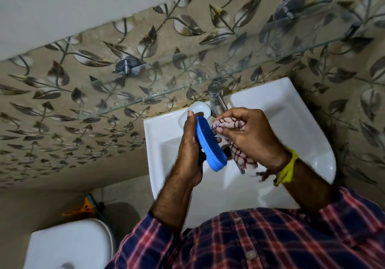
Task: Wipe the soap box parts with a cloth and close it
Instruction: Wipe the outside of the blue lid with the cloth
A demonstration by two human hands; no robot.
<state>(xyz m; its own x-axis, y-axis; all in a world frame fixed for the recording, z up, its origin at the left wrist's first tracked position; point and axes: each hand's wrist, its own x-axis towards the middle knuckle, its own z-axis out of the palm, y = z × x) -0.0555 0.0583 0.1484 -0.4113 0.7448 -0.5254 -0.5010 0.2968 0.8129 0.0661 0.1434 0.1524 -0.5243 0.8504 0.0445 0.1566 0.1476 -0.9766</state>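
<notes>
Nearest the camera, a plaid sleeve (143,233) in dark blue and red is covering the left forearm, and a yellow thread band (288,168) is circling the right wrist. Above the white basin (291,122), the left hand (188,149) is gripping a blue soap box part (210,143), its fingers (192,115) curling over the far end while the palm is backing the long side. The part is an elongated oval shell with rounded ends, bright blue, with a raised lip running around its rim; it is tilting so that one long edge is facing up and its near end is pointing down toward the drain (226,149). A small white patch and something dark are showing at its left edge against the palm, too small to make out. Just right of it, the right hand (250,135) is clutching a cloth (229,124), pale pink with dark red checked lines, bunching it in the fingers so the wad is touching the part's far right edge while the loose tail is hanging down into the basin. Farther off, a whitish oval piece (199,110) is lying on the basin ledge beside the metal tap (216,97). Beyond that, a glass shelf (187,76) is crossing the leaf-patterned wall tiles (62,110).
</notes>
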